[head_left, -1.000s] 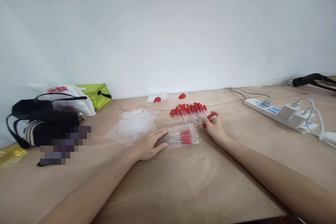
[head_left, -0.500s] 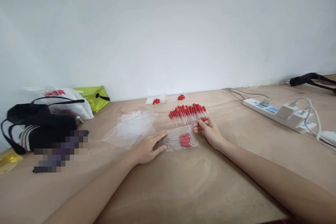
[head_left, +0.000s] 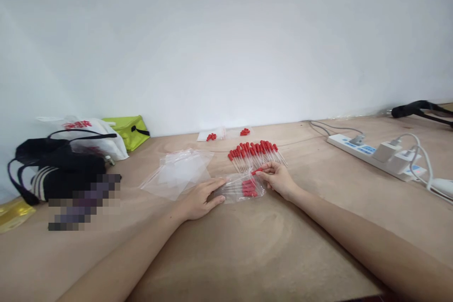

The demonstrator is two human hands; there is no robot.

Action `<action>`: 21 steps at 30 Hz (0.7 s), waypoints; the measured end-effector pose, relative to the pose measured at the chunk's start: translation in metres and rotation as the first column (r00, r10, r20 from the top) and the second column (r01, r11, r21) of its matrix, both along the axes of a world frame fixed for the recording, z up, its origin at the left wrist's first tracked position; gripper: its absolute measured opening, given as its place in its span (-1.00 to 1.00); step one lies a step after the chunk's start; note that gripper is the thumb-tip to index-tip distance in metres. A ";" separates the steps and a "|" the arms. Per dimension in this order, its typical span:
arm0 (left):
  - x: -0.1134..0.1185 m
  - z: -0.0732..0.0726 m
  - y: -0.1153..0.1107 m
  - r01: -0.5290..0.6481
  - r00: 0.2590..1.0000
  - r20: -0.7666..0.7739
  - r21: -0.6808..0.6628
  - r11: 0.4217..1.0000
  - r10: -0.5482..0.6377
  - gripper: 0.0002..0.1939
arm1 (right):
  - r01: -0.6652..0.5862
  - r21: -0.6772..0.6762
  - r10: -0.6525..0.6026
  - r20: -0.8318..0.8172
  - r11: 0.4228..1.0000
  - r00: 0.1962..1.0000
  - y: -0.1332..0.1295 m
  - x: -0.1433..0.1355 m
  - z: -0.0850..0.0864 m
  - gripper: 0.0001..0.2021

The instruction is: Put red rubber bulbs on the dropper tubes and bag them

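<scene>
A clear zip bag (head_left: 233,194) lies flat in front of me with several red-tipped sticks (head_left: 249,188) inside. My left hand (head_left: 205,198) rests at its left end, thumb and fingers apart, fingertips on the plastic. Between the fingertips of my right hand (head_left: 276,178) is the red end of one more stick (head_left: 257,170), slanting over the bag's upper right side. Its thin shaft points left; whether it is inside the plastic is hard to tell. Just behind, a fanned row of red-tipped sticks (head_left: 253,149) lies on the table.
Flat clear bags (head_left: 180,170) lie left of centre. Two filled bags (head_left: 211,137) (head_left: 245,131) lie near the wall. A white power strip (head_left: 357,147) with plugs and cables is at right. Black bag (head_left: 71,174), white plastic bag (head_left: 116,144) and green bag (head_left: 132,127) stand at left.
My right hand has moved left from the right end of the row, bringing a red-tipped stick over the bag. My left hand stays in place.
</scene>
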State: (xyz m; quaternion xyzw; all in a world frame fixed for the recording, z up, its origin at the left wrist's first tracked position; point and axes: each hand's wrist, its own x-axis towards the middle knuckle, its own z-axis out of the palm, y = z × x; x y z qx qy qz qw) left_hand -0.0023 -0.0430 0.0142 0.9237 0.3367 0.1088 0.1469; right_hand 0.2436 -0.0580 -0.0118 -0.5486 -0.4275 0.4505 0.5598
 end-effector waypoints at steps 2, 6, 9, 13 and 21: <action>0.000 0.000 0.000 -0.001 1.000 0.002 0.005 1.000 0.001 -0.52 | 0.022 -0.013 -0.022 0.009 1.000 1.000 0.002 0.001 0.001 -0.79; 0.000 -0.001 0.001 -0.019 1.000 -0.010 0.008 1.000 0.019 -0.52 | 0.096 -0.055 -0.093 0.057 0.994 0.994 0.003 0.004 0.003 -0.80; -0.001 -0.002 0.001 -0.009 1.000 -0.009 0.010 1.000 0.009 -0.52 | 0.064 -0.038 -0.059 0.122 0.997 0.991 0.000 0.003 0.002 -0.76; 0.001 -0.002 0.001 0.009 1.000 0.012 0.017 1.000 -0.009 -0.53 | -0.112 0.027 0.108 0.126 0.993 0.986 -0.002 -0.001 -0.002 -0.80; 0.002 0.001 0.000 0.007 1.000 0.005 0.011 1.000 -0.007 -0.53 | -0.192 -0.063 0.199 0.123 0.979 0.972 0.000 0.001 0.008 -0.92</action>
